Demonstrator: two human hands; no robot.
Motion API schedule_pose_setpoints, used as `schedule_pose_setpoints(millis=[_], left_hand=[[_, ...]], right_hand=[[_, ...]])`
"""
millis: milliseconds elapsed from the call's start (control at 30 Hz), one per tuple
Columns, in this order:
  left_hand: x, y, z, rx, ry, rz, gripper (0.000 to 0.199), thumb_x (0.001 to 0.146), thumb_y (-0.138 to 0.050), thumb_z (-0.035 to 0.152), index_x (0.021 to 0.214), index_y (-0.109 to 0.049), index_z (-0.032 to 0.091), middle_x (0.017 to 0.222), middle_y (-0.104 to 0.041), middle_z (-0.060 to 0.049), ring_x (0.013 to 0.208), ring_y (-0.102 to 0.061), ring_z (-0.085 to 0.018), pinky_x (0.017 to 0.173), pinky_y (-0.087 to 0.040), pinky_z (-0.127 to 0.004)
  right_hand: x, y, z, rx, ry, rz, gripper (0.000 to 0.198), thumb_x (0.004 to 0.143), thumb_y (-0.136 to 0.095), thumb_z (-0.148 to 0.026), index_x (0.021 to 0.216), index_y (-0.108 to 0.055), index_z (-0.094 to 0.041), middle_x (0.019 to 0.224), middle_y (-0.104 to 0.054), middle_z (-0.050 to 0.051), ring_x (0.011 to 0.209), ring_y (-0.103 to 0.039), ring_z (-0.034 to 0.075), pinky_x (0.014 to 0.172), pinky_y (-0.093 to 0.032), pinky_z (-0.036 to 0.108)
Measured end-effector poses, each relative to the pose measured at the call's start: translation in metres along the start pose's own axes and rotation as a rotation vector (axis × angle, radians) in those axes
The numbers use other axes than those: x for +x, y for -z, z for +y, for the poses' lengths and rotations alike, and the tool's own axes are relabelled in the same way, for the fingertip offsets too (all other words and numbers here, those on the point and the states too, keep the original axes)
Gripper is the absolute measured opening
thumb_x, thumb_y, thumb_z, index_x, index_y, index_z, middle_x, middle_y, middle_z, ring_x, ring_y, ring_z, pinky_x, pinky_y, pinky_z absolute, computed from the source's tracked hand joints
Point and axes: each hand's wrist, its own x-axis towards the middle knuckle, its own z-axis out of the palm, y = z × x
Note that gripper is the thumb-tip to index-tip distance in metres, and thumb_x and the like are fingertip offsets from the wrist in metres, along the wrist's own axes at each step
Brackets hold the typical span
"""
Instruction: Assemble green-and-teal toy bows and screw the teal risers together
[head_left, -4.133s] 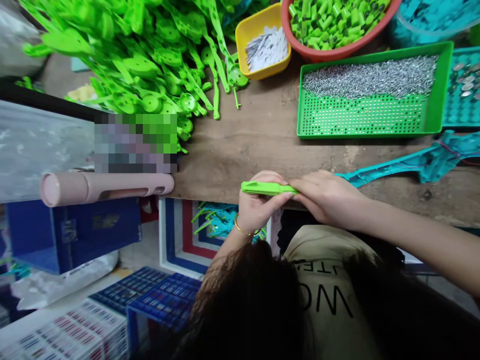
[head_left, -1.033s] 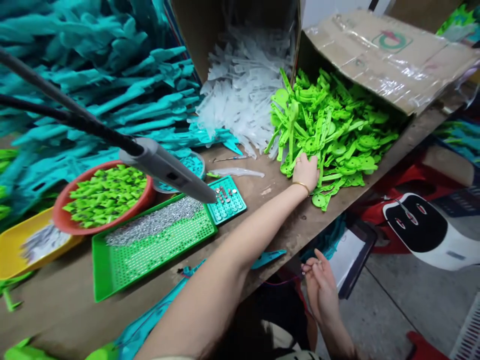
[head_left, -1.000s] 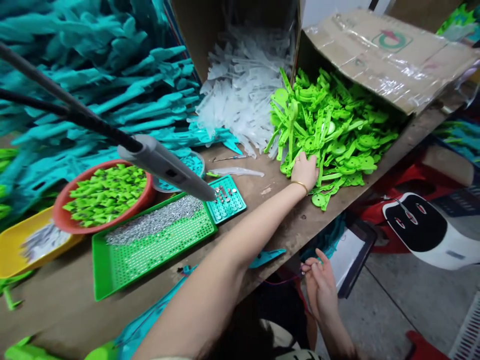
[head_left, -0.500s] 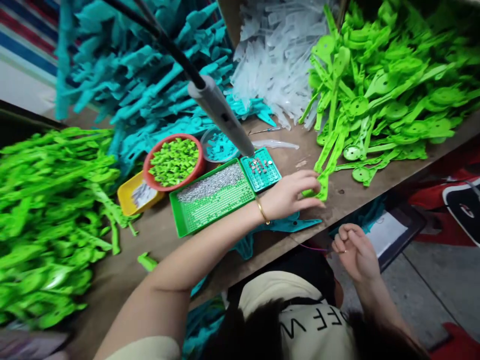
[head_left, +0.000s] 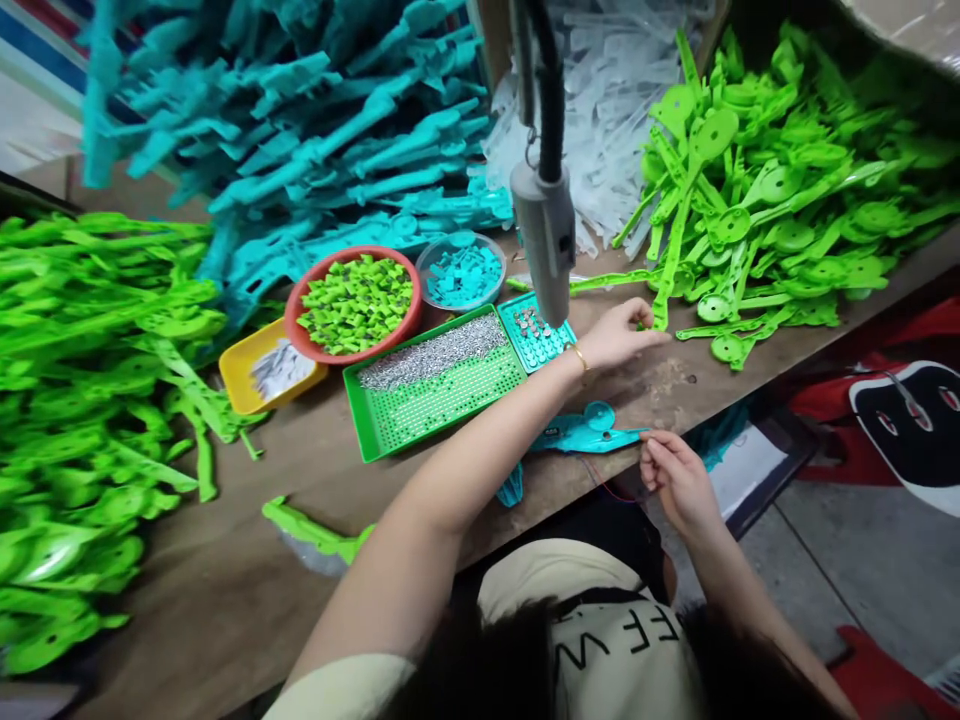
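Observation:
My left hand (head_left: 624, 335), gold bracelet at the wrist, reaches to the front of the right-hand pile. Its fingers close around the near end of a long bright green plastic part (head_left: 662, 305). My right hand (head_left: 679, 480) is by the table edge, thumb and fingers pinched at the pointed tip of a teal plastic part (head_left: 581, 436). That teal part lies along the edge, with a round disc and a small dark piece on it; my left forearm covers some of it. A thin reddish wire (head_left: 611, 488) hangs below it.
Green parts (head_left: 795, 220) pile up at right, more green parts (head_left: 67, 400) at left. Behind are stacked teal parts (head_left: 322, 130) and clear parts (head_left: 600, 130). A green tray (head_left: 367, 440), red bowl (head_left: 295, 300), yellow dish (head_left: 232, 385) and teal tray (head_left: 517, 310) surround a hanging grey screwdriver (head_left: 546, 240).
My left hand has moved away from me towards the right-hand pile, with the green part's end. My right hand has come up to the teal part's tip. The screwdriver hangs more upright.

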Motion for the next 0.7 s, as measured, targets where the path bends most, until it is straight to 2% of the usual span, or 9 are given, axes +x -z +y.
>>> schedule_pose_setpoints(millis=[67,100,200,267,333,400,467,600,700], left_hand=[[-0.016,0.005,0.002,-0.126,-0.048,-0.046,0.024,0.085,-0.065,0.034,0.09,-0.049,0.017,0.088,-0.059,0.0,0.072,-0.058,-0.011,0.067,-0.047,-0.025],[-0.026,0.008,0.001,-0.116,-0.086,-0.056,0.028,0.083,-0.068,0.037,0.093,-0.051,0.017,0.091,-0.06,0.0,0.07,-0.056,-0.01,0.065,-0.046,-0.024],[-0.063,0.014,-0.014,0.113,-0.128,-0.05,0.044,0.078,-0.074,0.034,0.112,-0.054,0.017,0.105,-0.064,-0.005,0.072,-0.058,-0.011,0.067,-0.047,-0.026],[-0.084,0.016,-0.028,0.277,-0.133,-0.071,0.05,0.079,-0.073,0.029,0.123,-0.053,0.017,0.115,-0.064,-0.009,0.09,-0.063,-0.017,0.08,-0.049,-0.03],[-0.099,0.016,-0.043,0.375,-0.158,-0.122,0.05,0.079,-0.073,0.029,0.124,-0.055,0.017,0.122,-0.064,-0.011,0.109,-0.061,-0.022,0.095,-0.047,-0.036],[-0.109,0.015,-0.054,0.405,-0.175,-0.153,0.05,0.079,-0.075,0.034,0.124,-0.058,0.018,0.122,-0.065,-0.011,0.117,-0.058,-0.024,0.102,-0.043,-0.04],[-0.114,0.013,-0.061,0.396,-0.17,-0.127,0.051,0.08,-0.075,0.036,0.125,-0.059,0.018,0.122,-0.066,-0.011,0.118,-0.058,-0.023,0.102,-0.043,-0.04],[-0.12,0.009,-0.064,0.349,-0.156,-0.03,0.053,0.079,-0.075,0.036,0.126,-0.059,0.016,0.125,-0.066,-0.011,0.119,-0.058,-0.021,0.103,-0.042,-0.038],[-0.123,0.002,-0.064,0.349,-0.143,-0.039,0.053,0.078,-0.076,0.037,0.125,-0.06,0.02,0.121,-0.068,-0.01,0.115,-0.061,-0.022,0.102,-0.042,-0.039]], right_hand=[[0.0,0.001,0.001,-0.001,0.003,0.004,0.027,0.071,-0.076,-0.037,0.089,-0.069,-0.019,0.062,-0.056,-0.004,0.047,-0.048,0.006,0.04,-0.035,0.019],[0.0,0.002,0.001,-0.002,0.012,0.011,0.026,0.072,-0.076,-0.037,0.089,-0.07,-0.02,0.062,-0.056,-0.004,0.047,-0.048,0.006,0.041,-0.035,0.019],[0.0,0.006,0.001,-0.138,0.155,0.071,0.02,0.077,-0.072,-0.036,0.093,-0.072,-0.023,0.078,-0.06,-0.001,0.052,-0.051,0.005,0.045,-0.042,0.019],[0.0,0.009,0.0,-0.334,0.288,0.123,0.019,0.08,-0.071,-0.035,0.094,-0.073,-0.024,0.103,-0.062,0.004,0.058,-0.055,0.005,0.051,-0.05,0.022],[0.001,0.011,-0.002,-0.449,0.334,0.109,0.02,0.08,-0.07,-0.037,0.094,-0.075,-0.024,0.12,-0.059,0.006,0.067,-0.062,0.008,0.059,-0.057,0.025],[0.002,0.012,-0.003,-0.416,0.309,0.054,0.02,0.08,-0.07,-0.037,0.094,-0.075,-0.024,0.119,-0.061,0.006,0.08,-0.067,0.013,0.069,-0.061,0.029],[0.002,0.012,-0.003,-0.344,0.28,0.012,0.018,0.081,-0.07,-0.036,0.093,-0.074,-0.023,0.11,-0.065,0.005,0.089,-0.069,0.016,0.075,-0.062,0.031],[-0.001,0.011,-0.004,-0.311,0.279,0.007,0.015,0.082,-0.07,-0.032,0.093,-0.073,-0.023,0.102,-0.069,0.002,0.088,-0.07,0.014,0.078,-0.062,0.03],[-0.004,0.014,-0.005,-0.385,0.297,0.014,0.016,0.081,-0.071,-0.033,0.093,-0.073,-0.022,0.098,-0.07,0.003,0.083,-0.07,0.013,0.077,-0.061,0.031]])
